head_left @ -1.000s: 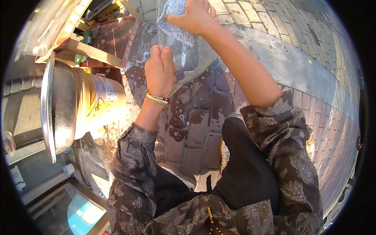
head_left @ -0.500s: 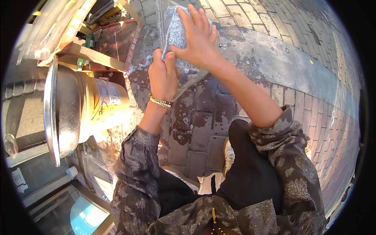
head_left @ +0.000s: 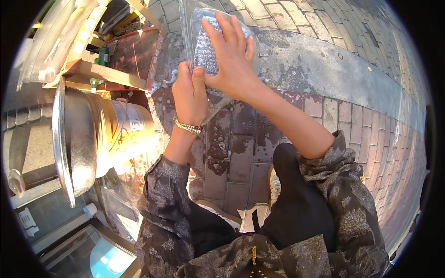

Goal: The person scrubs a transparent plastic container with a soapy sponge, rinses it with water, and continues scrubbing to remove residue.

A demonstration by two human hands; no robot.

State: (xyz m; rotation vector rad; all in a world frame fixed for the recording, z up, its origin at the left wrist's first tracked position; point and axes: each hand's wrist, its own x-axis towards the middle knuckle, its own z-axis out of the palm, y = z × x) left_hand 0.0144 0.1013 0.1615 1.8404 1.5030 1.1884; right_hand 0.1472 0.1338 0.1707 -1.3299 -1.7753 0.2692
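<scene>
My left hand (head_left: 191, 99) grips the near edge of a clear plastic box or panel (head_left: 187, 32), its thumb along the edge. The panel is tilted up over the ground, and its full shape is hard to make out. My right hand (head_left: 233, 67) presses a silvery grey scouring pad (head_left: 204, 52) against the panel, fingers spread across the pad. The pad's right part is hidden under that hand. A beaded bracelet (head_left: 187, 126) circles my left wrist.
A metal basin (head_left: 76, 139) tops a yellow bucket (head_left: 125, 125) at the left. Behind them are a wooden frame (head_left: 111, 74) and a green bottle (head_left: 104, 56). Wet, soapy brick paving (head_left: 215, 153) lies below my hands. A glass-fronted case (head_left: 79, 245) stands at the lower left.
My right hand and the pad have shifted slightly down in the picture. My left hand keeps its hold on the panel, also a little lower. The whole view has moved slightly.
</scene>
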